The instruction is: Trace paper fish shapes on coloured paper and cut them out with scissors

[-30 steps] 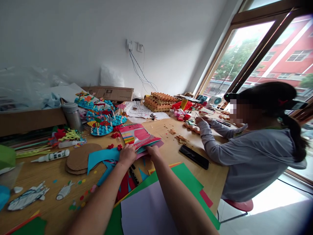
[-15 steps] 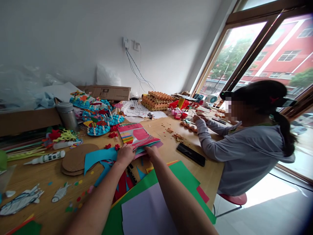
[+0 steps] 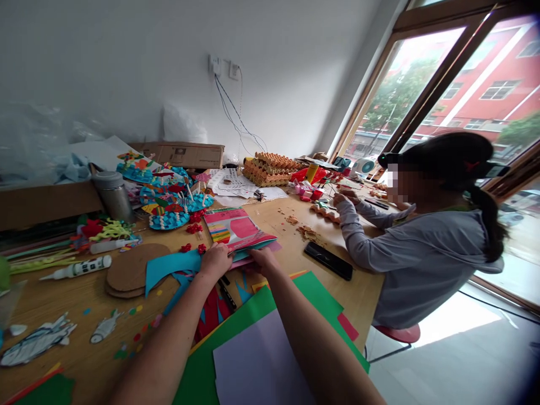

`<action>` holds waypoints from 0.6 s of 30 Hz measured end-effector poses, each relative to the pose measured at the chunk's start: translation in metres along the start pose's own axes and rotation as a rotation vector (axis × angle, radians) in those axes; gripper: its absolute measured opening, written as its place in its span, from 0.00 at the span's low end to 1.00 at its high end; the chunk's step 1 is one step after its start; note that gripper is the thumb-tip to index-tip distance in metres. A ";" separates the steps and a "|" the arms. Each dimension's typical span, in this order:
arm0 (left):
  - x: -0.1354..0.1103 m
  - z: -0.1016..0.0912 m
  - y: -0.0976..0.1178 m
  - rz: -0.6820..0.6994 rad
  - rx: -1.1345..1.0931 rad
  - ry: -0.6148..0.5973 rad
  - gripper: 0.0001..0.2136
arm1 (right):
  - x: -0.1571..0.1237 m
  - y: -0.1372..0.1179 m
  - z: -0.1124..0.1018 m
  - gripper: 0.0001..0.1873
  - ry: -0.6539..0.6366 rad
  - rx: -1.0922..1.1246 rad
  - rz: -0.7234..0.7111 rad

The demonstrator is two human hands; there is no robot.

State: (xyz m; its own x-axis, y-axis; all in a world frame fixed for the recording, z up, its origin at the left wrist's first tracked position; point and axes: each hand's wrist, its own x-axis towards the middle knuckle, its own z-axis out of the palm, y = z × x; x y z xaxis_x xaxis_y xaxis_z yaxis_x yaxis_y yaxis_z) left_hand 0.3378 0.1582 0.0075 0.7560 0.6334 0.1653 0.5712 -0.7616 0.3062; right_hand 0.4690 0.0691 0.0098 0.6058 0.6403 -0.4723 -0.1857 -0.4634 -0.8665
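Observation:
A pack of coloured paper [image 3: 236,229] with a pink cover lies on the wooden table [image 3: 291,242]. My left hand [image 3: 216,260] is closed on its near left edge. My right hand [image 3: 262,260] pinches the near right edge, fingers among the sheets. A teal paper cut-out [image 3: 169,266] lies just left of my left hand. Under my forearms lie a large green sheet [image 3: 314,292] and a pale lilac sheet [image 3: 257,365].
A person in a grey top [image 3: 422,253] sits at the right, hands at small craft pieces. A black phone [image 3: 328,260], cardboard discs [image 3: 129,271], a glue bottle [image 3: 80,268], a metal flask [image 3: 112,194], blue paper-plate crafts [image 3: 172,199] and egg trays [image 3: 270,169] are on the table.
My hands stay on the paper pack's near edge, barely shifting. The view has drifted slightly, so everything sits a little higher and to the left.

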 end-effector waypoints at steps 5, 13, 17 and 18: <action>-0.002 0.002 0.000 0.019 0.005 0.004 0.12 | -0.006 -0.011 -0.008 0.07 -0.046 -0.003 0.151; -0.002 0.000 0.001 0.020 0.041 -0.021 0.12 | -0.007 -0.010 -0.002 0.16 -0.073 0.159 0.265; -0.003 0.000 0.002 0.030 0.074 -0.051 0.12 | -0.010 -0.007 0.004 0.17 -0.060 0.253 0.289; -0.003 0.000 0.003 0.035 0.082 -0.061 0.11 | -0.011 -0.006 0.005 0.17 -0.056 0.272 0.294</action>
State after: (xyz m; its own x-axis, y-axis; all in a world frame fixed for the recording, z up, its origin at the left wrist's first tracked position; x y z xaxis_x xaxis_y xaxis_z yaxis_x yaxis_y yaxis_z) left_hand 0.3368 0.1542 0.0079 0.7926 0.5986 0.1160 0.5666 -0.7933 0.2227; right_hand 0.4593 0.0684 0.0195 0.4546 0.5403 -0.7081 -0.5475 -0.4576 -0.7006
